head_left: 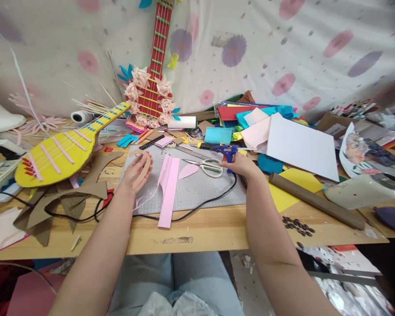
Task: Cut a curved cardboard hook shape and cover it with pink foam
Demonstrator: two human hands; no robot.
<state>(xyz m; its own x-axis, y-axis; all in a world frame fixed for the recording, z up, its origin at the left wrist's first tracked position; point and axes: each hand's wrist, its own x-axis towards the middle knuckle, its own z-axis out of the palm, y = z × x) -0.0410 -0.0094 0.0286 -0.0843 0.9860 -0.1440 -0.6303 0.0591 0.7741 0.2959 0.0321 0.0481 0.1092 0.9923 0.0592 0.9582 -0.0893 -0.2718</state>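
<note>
Resting in left hand (136, 173): cardboard arc (144, 164)

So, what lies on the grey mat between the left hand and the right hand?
In the head view, between the left hand and the right hand, pink paper strips and scissors lie on the grey mat.

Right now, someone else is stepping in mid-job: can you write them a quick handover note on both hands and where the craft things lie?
Left hand: holds a curved cardboard strip over the grey cutting mat.
Right hand: grip closed on the blue glue gun; its black cord trails across the mat.
Scissors lie just left of the gun; pink paper strip lies mid-mat.
Done: the yellow cardboard guitar and red guitar look decorated.
Left: no glue shows on the curved strip yet, and it is joined to nothing.
</note>
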